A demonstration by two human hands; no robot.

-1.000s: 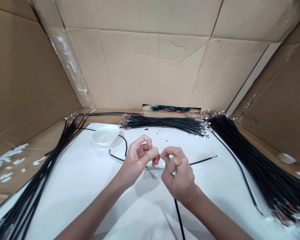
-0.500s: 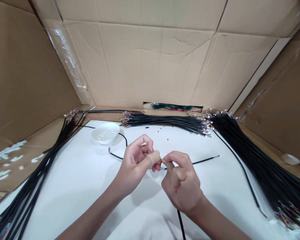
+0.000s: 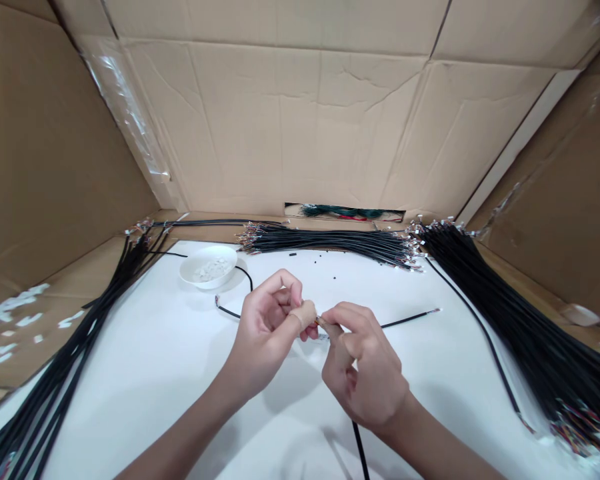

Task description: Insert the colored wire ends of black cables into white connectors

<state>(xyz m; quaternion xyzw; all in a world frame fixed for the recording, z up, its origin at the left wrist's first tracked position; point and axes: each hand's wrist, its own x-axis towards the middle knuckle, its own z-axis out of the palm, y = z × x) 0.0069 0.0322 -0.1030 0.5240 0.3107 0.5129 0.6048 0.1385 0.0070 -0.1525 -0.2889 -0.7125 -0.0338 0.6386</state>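
Note:
Between my two hands, short coloured wires point(image 3: 317, 321) show at the fingertips, with orange and yellow among them. My right hand point(image 3: 365, 367) pinches these wires between thumb and index finger. A black cable point(image 3: 360, 450) comes out below it and runs toward the near edge. My left hand point(image 3: 270, 330) meets the other end of the wires, its thumb and fingertips closed. What lies in that pinch is hidden; tape or a finger cover point(image 3: 307, 313) wraps the thumb tip. Both hands are held above the white table point(image 3: 145, 373).
A white bowl point(image 3: 184, 272) of small white pieces stands at back left. Black cable bundles lie at the left point(image 3: 87, 320), back point(image 3: 325, 241) and right point(image 3: 500, 300). Loose cable point(image 3: 405, 321) lies behind my hands. Cardboard walls point(image 3: 300, 133) surround the table; white pieces point(image 3: 10, 310) lie left.
Both hands stay together at the wires, with only slight finger shifts. The right hand's curled fingers have opened a small gap. The whole view has shifted slightly.

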